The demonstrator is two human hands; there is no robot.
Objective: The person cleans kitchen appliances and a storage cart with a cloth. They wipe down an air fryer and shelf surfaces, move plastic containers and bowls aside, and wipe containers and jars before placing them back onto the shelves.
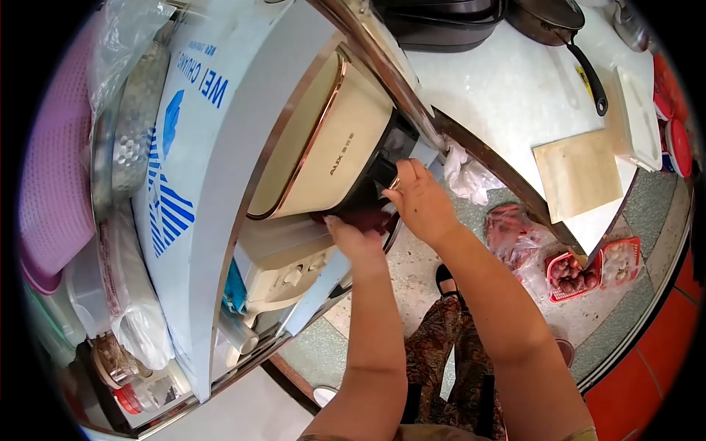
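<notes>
A cream appliance (342,147) marked AUX, with a copper-coloured rim and a dark base, sits tilted in the view inside a cabinet compartment. My right hand (421,202) is closed at the black part on its right side; what the fingers grip there is hidden. Lower down, my left hand (355,239) touches a dark reddish thing under the appliance's base, its fingers partly blurred. Below the appliance is a beige device with knobs (294,275).
A blue-and-white box panel (198,147) and a pink basket (59,147) are at left. A pan (548,22) and a brown board (579,176) lie on the white counter. Red baskets (573,275) of bulbs stand on the floor beside a plastic bag (518,246).
</notes>
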